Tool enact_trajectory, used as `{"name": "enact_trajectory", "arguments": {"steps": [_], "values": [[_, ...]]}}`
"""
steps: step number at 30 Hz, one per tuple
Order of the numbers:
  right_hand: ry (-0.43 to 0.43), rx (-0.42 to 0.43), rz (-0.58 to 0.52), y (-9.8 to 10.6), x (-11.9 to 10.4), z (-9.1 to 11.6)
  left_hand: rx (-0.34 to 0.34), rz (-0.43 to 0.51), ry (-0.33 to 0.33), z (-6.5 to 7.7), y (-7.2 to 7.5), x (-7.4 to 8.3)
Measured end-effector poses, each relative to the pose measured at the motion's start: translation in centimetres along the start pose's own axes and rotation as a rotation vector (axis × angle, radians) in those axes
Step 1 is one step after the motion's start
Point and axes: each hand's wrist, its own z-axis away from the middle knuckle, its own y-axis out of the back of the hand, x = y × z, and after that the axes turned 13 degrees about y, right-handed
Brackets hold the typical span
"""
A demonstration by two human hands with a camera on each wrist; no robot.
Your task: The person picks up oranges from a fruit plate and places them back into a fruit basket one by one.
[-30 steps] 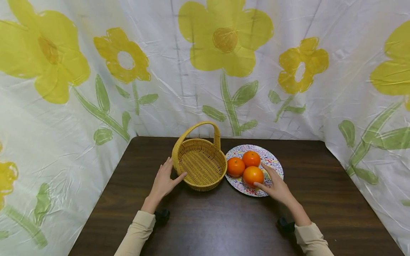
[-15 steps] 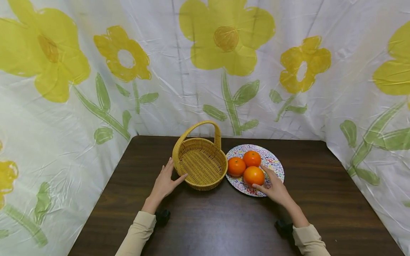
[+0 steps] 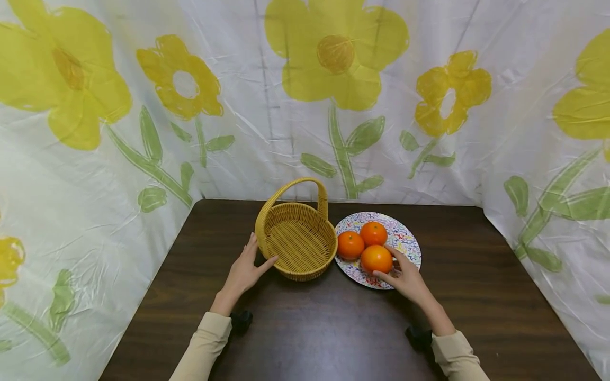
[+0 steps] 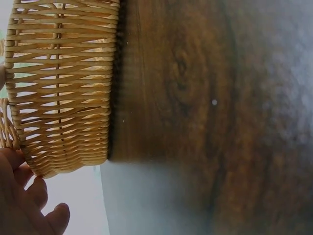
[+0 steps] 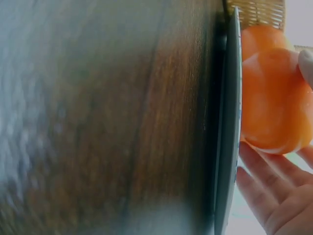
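Note:
A yellow wicker basket with a tall arched handle stands near the table's back edge. My left hand rests against its left side, fingers spread at the handle's base and thumb at the front rim. In the left wrist view the fingertips touch the weave near the rim. To the basket's right, a speckled plate bears three oranges. My right hand holds the front orange, thumb on its near side and fingers behind. The other oranges, the left one and the back one, sit close against it.
The dark wooden table reaches toward me and out to both sides. A white curtain printed with yellow flowers hangs right behind the table's back edge and along its sides. The basket and plate stand side by side.
My right hand has shifted slightly left and closed in around the front orange. My left hand, the basket and the plate keep their places.

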Motion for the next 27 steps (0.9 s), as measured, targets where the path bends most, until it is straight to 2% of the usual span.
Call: {"name": "enact_trajectory", "arguments": {"steps": [5, 11, 17, 23, 27], "values": [[-0.007, 0.018, -0.006, -0.1, 0.0, -0.5, 0.019, 0.016, 0.007, -0.3, 0.3, 0.1], [-0.031, 0.036, -0.009, -0.2, -0.2, -0.1, -0.022, 0.013, 0.039, 0.2, 0.2, 0.0], [-0.028, 0.044, -0.009, 0.0, -0.3, 0.2, -0.018, 0.000, 0.052, 0.6, 0.2, 0.0], [0.011, 0.086, -0.013, 0.6, -0.7, -0.2, -0.020, -0.004, 0.032, 0.4, 0.2, 0.1], [0.007, 0.086, -0.020, 0.9, -1.0, -0.6, -0.014, -0.014, 0.029, 0.3, 0.2, 0.1]]}}
